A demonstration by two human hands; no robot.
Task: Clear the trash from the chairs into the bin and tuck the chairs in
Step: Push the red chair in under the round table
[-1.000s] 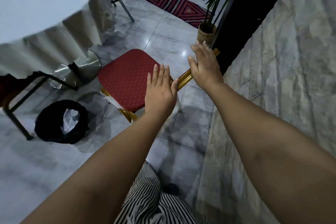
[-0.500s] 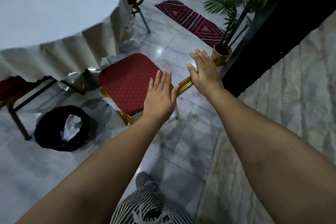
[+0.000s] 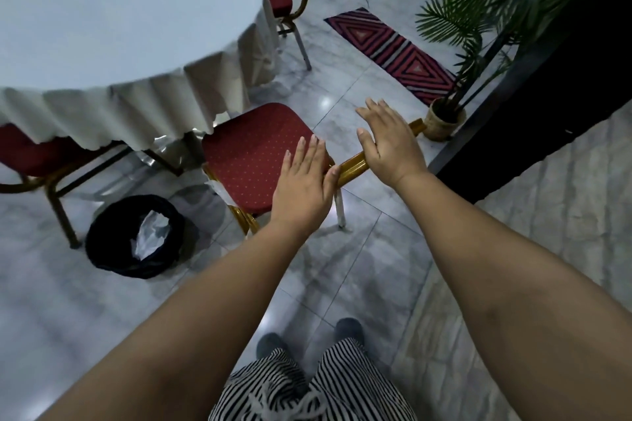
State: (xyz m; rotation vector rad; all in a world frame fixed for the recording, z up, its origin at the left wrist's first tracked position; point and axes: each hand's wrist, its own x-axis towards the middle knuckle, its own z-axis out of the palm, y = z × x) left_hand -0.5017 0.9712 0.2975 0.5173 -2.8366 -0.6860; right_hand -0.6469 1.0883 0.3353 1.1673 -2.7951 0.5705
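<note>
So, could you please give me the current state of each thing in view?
Near chair: seat front under the tablecloth, not fully tucked.
Left hand: open, flat on the backrest top.
Right hand: open, on the gold rail.
Bin: upright, white trash inside.
Tissue: at the seat's edge.
</note>
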